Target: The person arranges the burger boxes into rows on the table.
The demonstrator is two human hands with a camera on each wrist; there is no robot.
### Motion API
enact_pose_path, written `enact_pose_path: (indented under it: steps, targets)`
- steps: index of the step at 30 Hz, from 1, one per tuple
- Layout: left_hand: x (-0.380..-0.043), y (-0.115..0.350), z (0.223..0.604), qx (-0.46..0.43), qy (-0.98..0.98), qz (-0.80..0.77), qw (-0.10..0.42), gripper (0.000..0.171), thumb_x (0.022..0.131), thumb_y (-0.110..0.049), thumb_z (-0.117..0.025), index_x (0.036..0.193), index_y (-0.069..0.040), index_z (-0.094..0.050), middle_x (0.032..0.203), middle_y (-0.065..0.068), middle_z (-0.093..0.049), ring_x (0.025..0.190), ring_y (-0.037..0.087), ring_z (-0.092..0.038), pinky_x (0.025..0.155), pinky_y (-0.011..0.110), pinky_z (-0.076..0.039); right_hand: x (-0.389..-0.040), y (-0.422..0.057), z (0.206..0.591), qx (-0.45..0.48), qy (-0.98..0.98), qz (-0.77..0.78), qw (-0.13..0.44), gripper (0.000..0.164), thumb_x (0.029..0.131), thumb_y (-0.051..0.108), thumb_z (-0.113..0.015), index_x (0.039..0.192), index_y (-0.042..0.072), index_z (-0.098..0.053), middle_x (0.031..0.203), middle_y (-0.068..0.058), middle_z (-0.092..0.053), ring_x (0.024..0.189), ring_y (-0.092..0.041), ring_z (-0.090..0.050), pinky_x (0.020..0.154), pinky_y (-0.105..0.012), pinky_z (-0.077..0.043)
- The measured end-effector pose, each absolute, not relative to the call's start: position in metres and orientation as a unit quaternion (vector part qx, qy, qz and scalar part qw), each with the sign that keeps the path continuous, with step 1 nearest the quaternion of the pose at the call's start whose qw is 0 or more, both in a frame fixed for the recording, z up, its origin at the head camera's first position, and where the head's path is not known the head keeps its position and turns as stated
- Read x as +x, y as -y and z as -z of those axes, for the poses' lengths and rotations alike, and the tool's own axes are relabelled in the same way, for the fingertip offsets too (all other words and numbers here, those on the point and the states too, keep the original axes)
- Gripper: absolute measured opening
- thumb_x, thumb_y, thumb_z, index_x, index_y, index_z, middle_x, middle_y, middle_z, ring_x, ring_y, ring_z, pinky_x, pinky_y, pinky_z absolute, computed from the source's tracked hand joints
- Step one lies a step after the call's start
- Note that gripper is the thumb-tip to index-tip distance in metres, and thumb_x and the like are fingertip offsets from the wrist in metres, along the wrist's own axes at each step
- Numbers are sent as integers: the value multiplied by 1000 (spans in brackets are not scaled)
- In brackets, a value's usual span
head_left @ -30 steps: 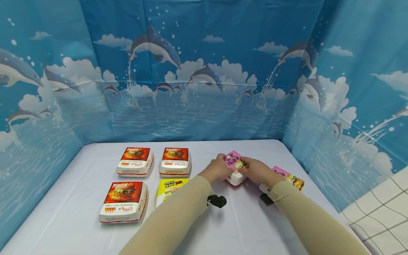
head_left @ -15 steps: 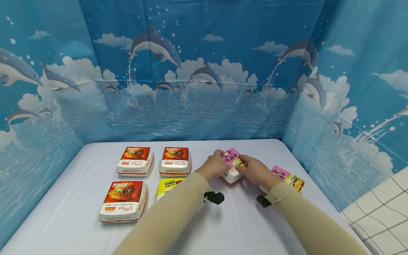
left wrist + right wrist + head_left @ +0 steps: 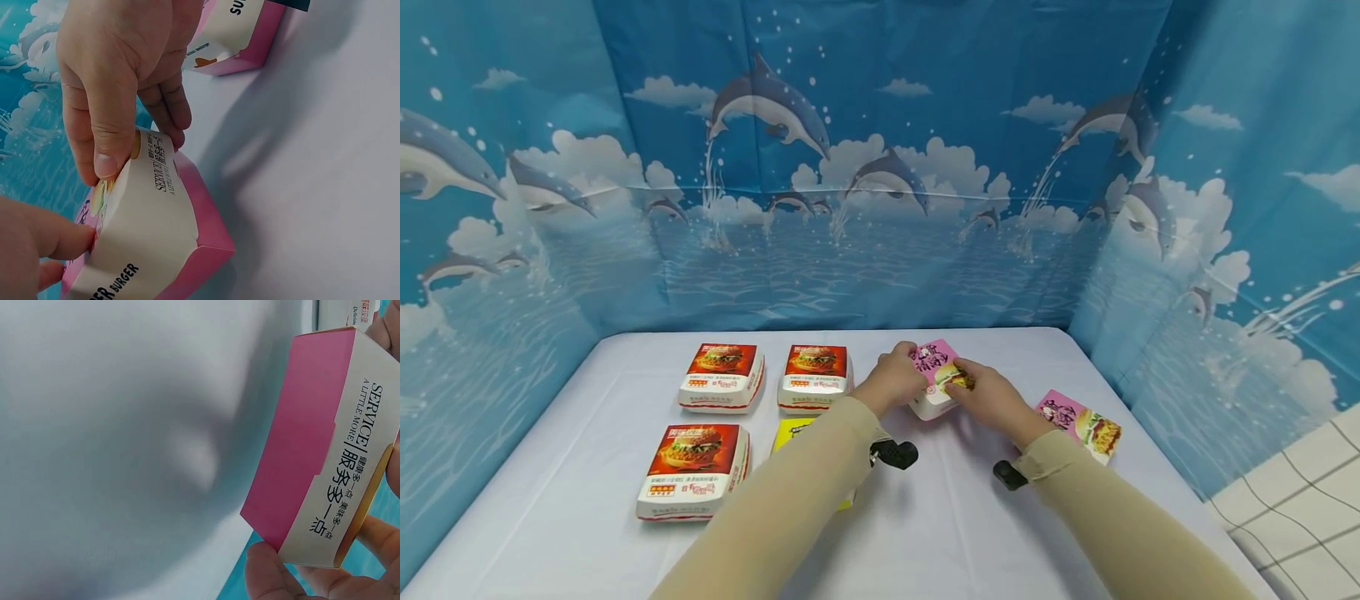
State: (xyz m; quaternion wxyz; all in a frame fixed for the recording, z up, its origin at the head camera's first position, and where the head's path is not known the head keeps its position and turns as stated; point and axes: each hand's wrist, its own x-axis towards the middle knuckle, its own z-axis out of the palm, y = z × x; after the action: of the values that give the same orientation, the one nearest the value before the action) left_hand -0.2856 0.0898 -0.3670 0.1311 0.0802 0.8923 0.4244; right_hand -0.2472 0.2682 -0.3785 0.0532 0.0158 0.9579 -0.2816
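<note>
A burger box (image 3: 931, 360) with a pink top and a burger picture is held between both hands. My left hand (image 3: 891, 382) grips its left side; my right hand (image 3: 996, 402) pinches its near right part, thumb on top. In the left wrist view the right hand (image 3: 125, 81) holds one end of the box (image 3: 150, 219), the left hand (image 3: 37, 244) the other. The right wrist view has the box (image 3: 306, 431) tilted above the cloth, its pink underside and white printed side showing. Right fingers (image 3: 275, 572) curl along its lower end.
Three red-topped burger boxes (image 3: 692, 454) stand at the left on the white cloth (image 3: 940, 533). A yellow box (image 3: 790, 431) is partly hidden by my left sleeve. Another pink burger box (image 3: 1078, 423) lies beyond my right forearm. A dolphin curtain (image 3: 880, 250) closes the back and sides.
Both hands have moved left and slightly away from me, carrying the pink burger box between them. The other boxes stay put; more of the right-hand pink box shows.
</note>
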Motion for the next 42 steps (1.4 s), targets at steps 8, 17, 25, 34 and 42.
enact_pose_path:
  steps: [8,17,25,34,42]
  targets:
    - [-290,-84,365,75,-890,-434,122,72,92,-11,-65,160,-18,-43,146,19,-52,114,26,-53,97,40,-54,-249,-262,381,10,-954,296,49,68,107,33,-61,164,7,-35,160,-25,-47,143,-40,-51,117,-57,-44]
    - [-296,-79,367,68,-894,-429,112,74,89,-6,-61,160,-20,-44,149,21,-51,114,27,-53,98,39,-51,-251,-252,385,24,-948,314,54,68,108,32,-61,165,10,-34,160,-23,-49,139,-37,-53,117,-56,-45]
    - [-300,-75,370,70,-894,-427,115,77,88,-3,-61,161,-20,-44,153,23,-48,115,29,-54,97,39,-51,-252,-249,388,18,-951,306,46,67,107,31,-61,165,8,-35,159,-23,-49,140,-37,-53,118,-56,-44]
    - [-302,-73,373,51,-892,-429,133,73,92,-5,-59,161,-24,-44,157,20,-45,121,30,-53,107,45,-49,-253,-244,392,20,-952,299,56,69,107,34,-62,165,9,-33,162,-22,-47,145,-39,-50,120,-56,-42]
    - [-303,-72,378,44,-892,-426,144,71,94,-6,-59,161,-25,-43,157,20,-44,121,31,-53,108,47,-50,-253,-241,396,21,-958,278,61,70,106,36,-63,165,9,-35,161,-23,-48,148,-43,-46,121,-59,-39]
